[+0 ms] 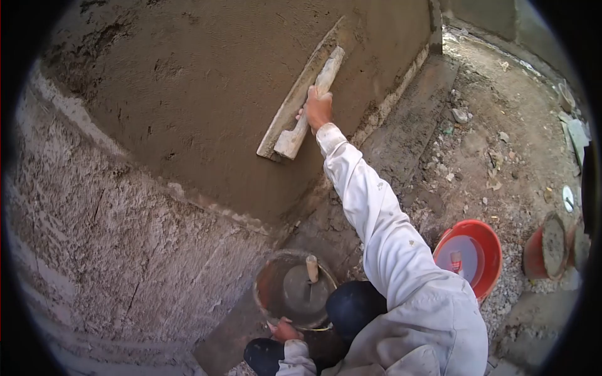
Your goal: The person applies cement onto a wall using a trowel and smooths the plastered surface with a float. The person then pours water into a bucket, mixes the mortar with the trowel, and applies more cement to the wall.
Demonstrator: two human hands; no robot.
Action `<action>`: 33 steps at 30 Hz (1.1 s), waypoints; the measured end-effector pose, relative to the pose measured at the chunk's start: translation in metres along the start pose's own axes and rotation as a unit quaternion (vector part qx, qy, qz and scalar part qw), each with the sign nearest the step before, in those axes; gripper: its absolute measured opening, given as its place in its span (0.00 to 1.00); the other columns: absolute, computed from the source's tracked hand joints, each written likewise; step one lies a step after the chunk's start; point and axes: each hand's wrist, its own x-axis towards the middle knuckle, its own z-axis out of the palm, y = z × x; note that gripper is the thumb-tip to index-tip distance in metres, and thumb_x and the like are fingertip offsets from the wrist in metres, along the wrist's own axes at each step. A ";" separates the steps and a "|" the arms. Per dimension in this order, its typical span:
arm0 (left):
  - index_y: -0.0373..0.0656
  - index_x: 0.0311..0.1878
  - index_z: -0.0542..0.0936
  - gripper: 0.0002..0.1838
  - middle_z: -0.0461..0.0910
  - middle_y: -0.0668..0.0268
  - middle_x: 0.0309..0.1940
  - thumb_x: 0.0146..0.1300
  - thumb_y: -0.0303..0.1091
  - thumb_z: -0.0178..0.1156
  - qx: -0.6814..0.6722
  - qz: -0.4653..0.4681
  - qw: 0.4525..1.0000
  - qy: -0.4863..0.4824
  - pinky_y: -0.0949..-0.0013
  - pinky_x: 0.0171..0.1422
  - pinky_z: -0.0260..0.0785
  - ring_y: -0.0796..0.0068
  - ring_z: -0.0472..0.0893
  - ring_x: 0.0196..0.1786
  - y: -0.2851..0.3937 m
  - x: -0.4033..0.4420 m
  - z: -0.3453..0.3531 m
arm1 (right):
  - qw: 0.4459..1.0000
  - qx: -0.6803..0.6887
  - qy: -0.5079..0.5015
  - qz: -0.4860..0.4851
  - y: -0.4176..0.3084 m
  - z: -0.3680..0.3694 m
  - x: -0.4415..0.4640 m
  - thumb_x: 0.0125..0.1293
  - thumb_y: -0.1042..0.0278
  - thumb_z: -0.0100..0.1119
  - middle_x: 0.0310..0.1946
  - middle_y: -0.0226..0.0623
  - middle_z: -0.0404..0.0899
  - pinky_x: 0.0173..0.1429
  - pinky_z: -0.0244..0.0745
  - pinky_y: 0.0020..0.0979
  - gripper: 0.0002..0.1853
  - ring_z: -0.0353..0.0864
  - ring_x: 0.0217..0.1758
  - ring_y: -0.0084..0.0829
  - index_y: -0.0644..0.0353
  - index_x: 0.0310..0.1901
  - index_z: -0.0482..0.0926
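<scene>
My right hand (pixel 318 109) is wrapped round the handle of a long plastering float (pixel 295 100), which lies along the wet mortar wall (pixel 207 94) and slants up to the right. Low in the view, my left hand (pixel 285 330) rests at the near rim of a round mortar bucket (pixel 266 282); its fingers are curled at the edge. Inside that bucket are grey mortar and a trowel with a wooden handle (pixel 312 268).
A red bucket (pixel 491 250) of cloudy water, with a handled tool in it, stands right of my arm. Farther right are mortar-crusted buckets (pixel 544 250). Rubble lies over the dirt ground (pixel 483 150). Rough, unsmoothed wall (pixel 113 232) fills the lower left.
</scene>
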 end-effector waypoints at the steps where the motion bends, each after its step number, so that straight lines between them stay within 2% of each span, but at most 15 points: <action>1: 0.41 0.73 0.69 0.48 0.81 0.56 0.51 0.37 0.17 0.56 0.018 -0.010 1.000 -0.003 0.61 0.42 0.74 0.61 0.78 0.41 0.005 -0.003 -0.003 | 1.000 -0.008 0.009 0.015 0.013 -0.007 -0.005 0.73 0.54 0.55 0.36 0.50 0.80 0.22 0.83 0.39 0.25 0.82 0.20 0.36 0.72 0.54 0.65; 2: 0.41 0.72 0.69 0.47 0.81 0.57 0.51 0.38 0.16 0.56 0.034 0.005 0.999 0.019 0.62 0.43 0.74 0.62 0.78 0.41 -0.008 0.004 -0.007 | 1.000 -0.011 0.016 0.023 0.026 -0.013 -0.010 0.73 0.54 0.55 0.36 0.50 0.80 0.22 0.83 0.39 0.25 0.81 0.20 0.36 0.72 0.54 0.65; 5: 0.39 0.71 0.69 0.47 0.81 0.57 0.53 0.37 0.16 0.56 -0.017 0.037 0.999 -0.011 0.62 0.43 0.74 0.62 0.78 0.42 -0.015 0.007 -0.009 | 0.998 -0.007 0.032 0.054 0.068 -0.029 -0.027 0.73 0.54 0.54 0.36 0.50 0.80 0.22 0.82 0.39 0.26 0.81 0.20 0.36 0.71 0.56 0.64; 6: 0.39 0.71 0.67 0.45 0.80 0.57 0.53 0.41 0.16 0.56 -0.023 0.042 0.998 -0.032 0.62 0.43 0.74 0.64 0.78 0.42 -0.043 0.028 -0.023 | 0.997 0.002 0.035 0.067 0.082 -0.033 -0.034 0.73 0.54 0.54 0.36 0.50 0.80 0.22 0.82 0.39 0.26 0.80 0.20 0.36 0.71 0.57 0.64; 10: 0.36 0.75 0.61 0.43 0.80 0.56 0.54 0.50 0.13 0.52 -0.032 0.048 0.998 -0.028 0.65 0.45 0.74 0.65 0.80 0.42 0.002 -0.012 -0.005 | 0.995 0.045 -0.020 0.083 0.135 -0.046 -0.060 0.74 0.54 0.53 0.30 0.45 0.77 0.22 0.81 0.38 0.23 0.79 0.20 0.34 0.68 0.54 0.63; 13: 0.35 0.76 0.60 0.48 0.77 0.55 0.59 0.44 0.13 0.53 -0.029 0.037 0.998 -0.032 0.66 0.46 0.74 0.64 0.79 0.47 -0.016 -0.001 -0.018 | 0.994 0.036 -0.084 0.065 0.146 -0.041 -0.114 0.75 0.57 0.55 0.26 0.39 0.75 0.23 0.79 0.35 0.19 0.79 0.20 0.32 0.64 0.52 0.62; 16: 0.36 0.77 0.59 0.52 0.73 0.55 0.65 0.38 0.13 0.54 -0.009 0.102 0.993 -0.053 0.68 0.48 0.74 0.63 0.77 0.54 -0.046 0.023 -0.031 | 0.992 -0.010 -0.128 0.011 0.138 -0.026 -0.155 0.74 0.56 0.56 0.29 0.43 0.79 0.25 0.79 0.34 0.21 0.80 0.21 0.31 0.67 0.53 0.65; 17: 0.37 0.77 0.58 0.52 0.74 0.55 0.63 0.40 0.14 0.53 0.000 0.080 0.995 -0.051 0.67 0.48 0.74 0.64 0.77 0.52 -0.045 0.023 -0.033 | 0.988 -0.045 -0.145 0.000 0.128 -0.021 -0.168 0.74 0.56 0.57 0.30 0.44 0.80 0.26 0.78 0.33 0.23 0.80 0.21 0.31 0.69 0.54 0.65; 18: 0.38 0.78 0.58 0.51 0.76 0.54 0.62 0.42 0.15 0.52 0.008 0.058 0.997 -0.050 0.66 0.49 0.74 0.64 0.78 0.50 -0.041 0.021 -0.032 | 0.984 -0.078 -0.160 -0.019 0.106 -0.016 -0.182 0.73 0.58 0.57 0.35 0.54 0.82 0.34 0.80 0.41 0.25 0.85 0.29 0.43 0.73 0.57 0.65; 21: 0.40 0.78 0.58 0.49 0.77 0.54 0.59 0.44 0.16 0.51 0.023 0.060 0.997 -0.040 0.65 0.49 0.74 0.65 0.79 0.48 -0.031 0.015 -0.025 | 0.950 -0.132 -0.134 -0.249 0.073 0.011 -0.185 0.74 0.60 0.55 0.41 0.58 0.83 0.47 0.80 0.46 0.21 0.86 0.43 0.51 0.70 0.54 0.66; 24: 0.41 0.79 0.57 0.54 0.74 0.55 0.63 0.39 0.13 0.52 -0.005 0.023 0.999 -0.044 0.66 0.48 0.74 0.63 0.76 0.52 -0.028 0.016 -0.025 | 0.957 -0.105 -0.108 -0.247 0.025 0.028 -0.160 0.72 0.61 0.55 0.44 0.71 0.80 0.55 0.74 0.53 0.27 0.80 0.50 0.66 0.77 0.60 0.63; 25: 0.41 0.79 0.57 0.56 0.71 0.56 0.66 0.36 0.12 0.52 -0.021 -0.001 0.999 -0.047 0.67 0.47 0.74 0.62 0.75 0.55 -0.027 0.015 -0.027 | 0.958 -0.121 -0.102 -0.239 0.016 0.031 -0.147 0.72 0.61 0.55 0.44 0.71 0.80 0.55 0.74 0.53 0.28 0.80 0.50 0.66 0.78 0.61 0.62; 27: 0.41 0.79 0.57 0.56 0.72 0.56 0.64 0.37 0.12 0.52 -0.030 -0.021 0.998 -0.051 0.67 0.45 0.74 0.63 0.75 0.52 -0.014 0.005 -0.023 | 0.960 -0.152 -0.086 -0.221 0.005 0.030 -0.120 0.73 0.60 0.54 0.44 0.72 0.80 0.56 0.74 0.52 0.29 0.81 0.50 0.66 0.79 0.62 0.61; 30: 0.41 0.79 0.57 0.55 0.73 0.56 0.64 0.38 0.11 0.52 -0.027 -0.034 0.998 -0.046 0.68 0.43 0.74 0.65 0.76 0.50 -0.015 0.008 -0.024 | 0.974 -0.164 -0.088 -0.129 0.038 0.021 -0.090 0.74 0.59 0.54 0.40 0.65 0.82 0.48 0.79 0.48 0.31 0.85 0.42 0.57 0.79 0.64 0.59; 33: 0.40 0.78 0.58 0.53 0.73 0.57 0.63 0.38 0.11 0.51 -0.052 -0.046 0.997 -0.039 0.68 0.42 0.74 0.65 0.75 0.50 -0.017 0.006 -0.021 | 0.990 -0.095 -0.096 -0.025 0.053 -0.001 -0.117 0.74 0.57 0.54 0.34 0.54 0.82 0.36 0.81 0.41 0.31 0.85 0.30 0.42 0.77 0.64 0.60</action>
